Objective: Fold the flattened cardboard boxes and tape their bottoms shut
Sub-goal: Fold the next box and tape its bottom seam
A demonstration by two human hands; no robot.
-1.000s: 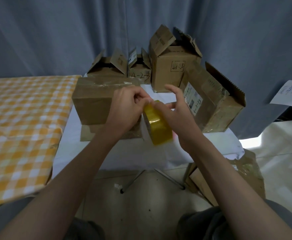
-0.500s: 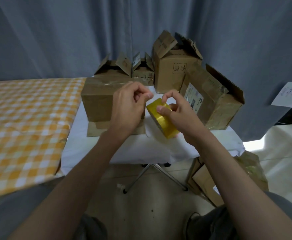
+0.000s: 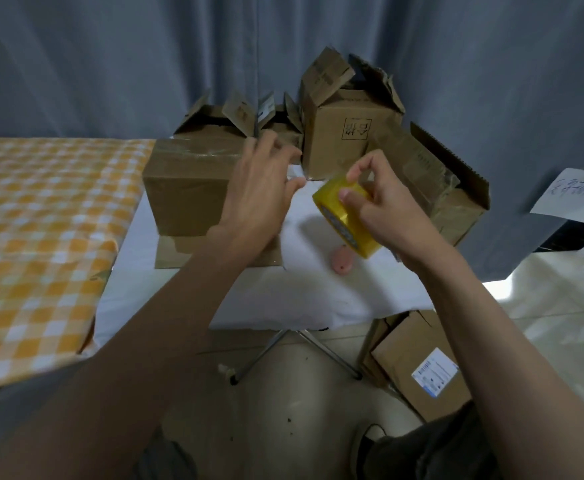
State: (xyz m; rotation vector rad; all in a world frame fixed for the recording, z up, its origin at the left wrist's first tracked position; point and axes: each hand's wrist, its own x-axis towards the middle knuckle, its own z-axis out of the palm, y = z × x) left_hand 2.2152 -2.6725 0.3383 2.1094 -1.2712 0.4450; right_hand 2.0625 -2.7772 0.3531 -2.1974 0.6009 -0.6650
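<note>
Over white table [image 3: 304,299], right hand [image 3: 384,206] grips tape roll [image 3: 347,216]; left hand [image 3: 259,192] fingers spread.

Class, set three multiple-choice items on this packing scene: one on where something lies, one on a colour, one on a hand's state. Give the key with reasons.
1. Where is the small pink object?
A. on the white table
B. on the checked cloth
C. on the floor

2. What colour is the tape roll?
A. blue
B. yellow
C. black

3. What is the right hand doing?
A. hanging idle
B. pressing a box
C. gripping the tape roll

Key: A, the small pink object lies on the white table; B, the tape roll is yellow; C, the right hand curls round it.
</note>
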